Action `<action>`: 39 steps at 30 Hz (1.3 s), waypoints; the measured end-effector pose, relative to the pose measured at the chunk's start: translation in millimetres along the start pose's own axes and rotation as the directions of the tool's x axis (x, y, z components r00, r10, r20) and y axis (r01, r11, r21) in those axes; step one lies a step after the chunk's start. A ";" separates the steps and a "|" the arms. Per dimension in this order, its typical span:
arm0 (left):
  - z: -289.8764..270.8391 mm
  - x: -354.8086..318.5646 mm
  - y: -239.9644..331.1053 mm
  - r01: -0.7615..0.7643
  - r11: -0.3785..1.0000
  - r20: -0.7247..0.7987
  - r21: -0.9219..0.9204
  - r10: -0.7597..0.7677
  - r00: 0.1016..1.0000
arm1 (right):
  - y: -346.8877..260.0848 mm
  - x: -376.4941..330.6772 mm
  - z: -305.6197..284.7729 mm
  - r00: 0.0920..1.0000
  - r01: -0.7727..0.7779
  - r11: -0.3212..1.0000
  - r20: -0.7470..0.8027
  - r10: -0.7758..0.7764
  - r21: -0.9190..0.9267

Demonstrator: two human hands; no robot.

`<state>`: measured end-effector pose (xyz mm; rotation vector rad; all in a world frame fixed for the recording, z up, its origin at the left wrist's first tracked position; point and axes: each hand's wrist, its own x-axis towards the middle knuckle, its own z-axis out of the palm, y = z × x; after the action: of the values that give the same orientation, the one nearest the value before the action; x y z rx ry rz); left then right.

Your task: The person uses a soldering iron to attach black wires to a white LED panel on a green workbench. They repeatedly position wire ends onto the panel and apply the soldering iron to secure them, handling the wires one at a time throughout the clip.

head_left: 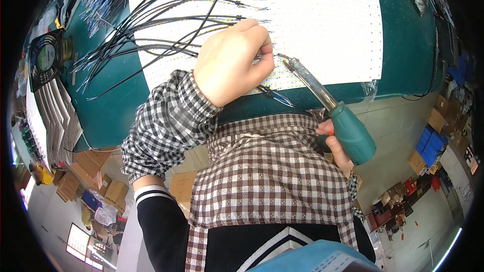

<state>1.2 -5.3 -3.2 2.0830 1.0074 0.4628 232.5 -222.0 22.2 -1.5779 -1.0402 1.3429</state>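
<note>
Green bench (403,35); right hand (337,146) grips soldering iron (327,103), tip up-left; left hand (233,60) pinches wire (275,95).

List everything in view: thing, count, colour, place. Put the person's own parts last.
soldering iron: one, green handle, metal tip on the panel, in the right hand
LED strip panel: one, white, on the bench
wire leads: many, black, fanned over the panel's left side
workbench: one, green
fan: one, black, left end of the bench
cardboard boxes: several, brown, on the floor lower left
left hand: one, checked sleeve, fingers pinching a wire on the panel
right hand: one, gripping the iron's handle
</note>
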 end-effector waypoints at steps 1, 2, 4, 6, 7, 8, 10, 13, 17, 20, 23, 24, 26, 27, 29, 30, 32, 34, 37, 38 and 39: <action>0.0 0.0 0.6 0.001 1.000 -0.003 0.002 0.000 1.000 | -0.5 -0.5 -0.7 1.000 -0.009 1.000 0.006 0.009 -0.003; -0.1 0.1 1.2 -0.002 1.000 -0.003 0.004 0.002 1.000 | -0.8 -0.9 -1.2 1.000 -0.018 1.000 0.011 0.018 -0.006; -0.1 0.5 1.2 -0.007 1.000 -0.003 0.006 0.007 1.000 | 4.1 -1.0 2.8 0.997 -0.011 1.000 -0.081 0.011 0.002; 0.0 0.5 0.8 -0.007 1.000 -0.002 0.006 0.007 1.000 | 7.6 -1.0 3.6 0.994 0.012 0.999 -0.108 -0.015 -0.030; -0.1 0.4 0.6 -0.006 1.000 -0.002 0.006 0.006 1.000 | 8.3 -1.1 2.0 0.995 0.033 0.997 -0.089 -0.039 -0.065; -0.1 0.4 0.6 -0.006 1.000 -0.003 0.008 0.006 1.000 | 9.5 -1.5 1.0 0.996 0.047 0.996 -0.078 -0.053 -0.082; -0.5 0.4 0.7 -0.007 1.000 -0.007 0.013 0.007 1.000 | 12.1 -2.4 -0.5 0.995 0.069 0.993 -0.062 -0.075 -0.096; 0.3 -0.4 0.3 -0.003 1.000 -0.008 0.010 0.003 1.000 | 10.2 -1.8 2.1 0.992 0.091 0.995 -0.087 -0.095 -0.048; 1.0 0.3 0.0 -0.009 1.000 -0.008 0.012 0.009 1.000 | -6.2 2.0 8.2 0.995 0.058 0.998 -0.074 -0.061 -0.038; 1.3 0.1 -0.6 -0.015 1.000 -0.014 0.007 0.015 1.000 | -5.3 1.8 7.3 0.996 0.062 0.997 -0.069 -0.064 -0.035; 0.8 -0.1 0.5 -0.009 1.000 -0.001 0.014 0.009 1.000 | -3.6 2.5 4.1 0.996 0.083 0.996 -0.037 -0.085 -0.044; -0.7 -0.1 1.9 -0.003 1.000 0.014 0.023 0.003 1.000 | -2.1 0.9 4.8 0.995 0.063 0.998 -0.074 -0.064 -0.019; -3.1 -3.8 6.0 -0.052 0.998 -0.014 0.032 0.052 0.999 | 0.2 -2.3 6.5 0.991 0.046 0.999 -0.125 -0.042 0.024; -4.0 -8.2 9.5 -0.110 0.993 -0.055 0.033 0.112 0.992 | 0.6 -3.3 7.5 0.989 0.047 0.998 -0.143 -0.041 0.040; -7.5 -14.9 11.7 -0.223 0.974 -0.043 0.036 0.224 0.974 | -5.4 0.6 8.7 0.988 0.081 0.996 -0.136 -0.074 0.044; -12.3 -20.4 9.9 -0.271 0.962 0.012 0.031 0.270 0.963 | -8.8 2.6 8.7 0.989 0.089 0.995 -0.126 -0.082 0.046; -18.4 -28.5 7.1 -0.364 0.932 0.119 0.012 0.360 0.925 | -13.1 7.8 6.6 0.992 0.087 0.996 -0.100 -0.083 0.036; -15.4 -31.9 7.7 -0.327 0.944 0.187 0.049 0.313 0.931 | -8.4 7.4 5.0 0.990 0.091 0.995 -0.114 -0.086 0.045; -11.9 -33.6 6.5 -0.338 0.936 0.191 0.099 0.315 0.930 | -6.8 6.8 5.1 0.979 0.159 0.987 -0.132 -0.155 0.025; -11.3 -34.8 4.2 -0.332 0.938 0.184 0.097 0.311 0.932 | -9.7 7.7 5.0 0.978 0.167 0.986 -0.133 -0.163 0.018; -11.3 -35.7 3.0 -0.326 0.940 0.178 0.098 0.305 0.935 | -10.7 7.8 5.3 0.976 0.175 0.985 -0.132 -0.171 0.014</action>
<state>-26.3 -29.0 6.6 2.3674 0.6218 0.3903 227.0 -210.6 29.0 -1.4984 -1.0500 1.1164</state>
